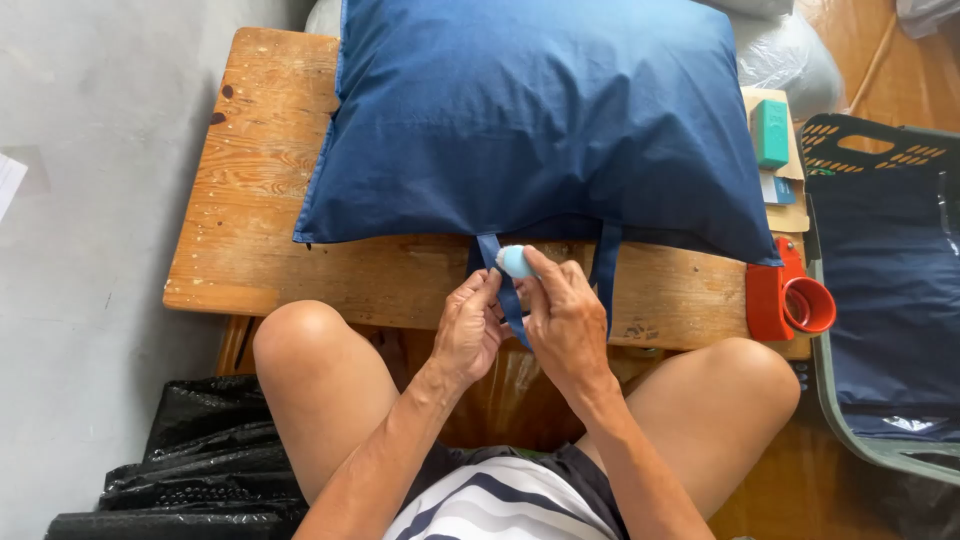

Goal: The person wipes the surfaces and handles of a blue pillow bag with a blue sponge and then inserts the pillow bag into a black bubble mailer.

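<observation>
A large dark blue fabric bag point(540, 120) lies on a low wooden bench point(260, 220), its two blue strap handles point(605, 265) hanging over the front edge. My left hand point(468, 325) pinches one strap just below the bench edge. My right hand point(565, 315) grips a small light blue rounded object point(513, 261) and presses it against that same strap. Both hands sit close together between my bare knees.
A red cup-shaped tool point(795, 300) sits at the bench's right end. A teal block point(770, 132) rests on cardboard behind it. A grey crate point(885, 300) with dark blue fabric stands to the right. Black plastic bags point(190, 460) lie on the floor at lower left.
</observation>
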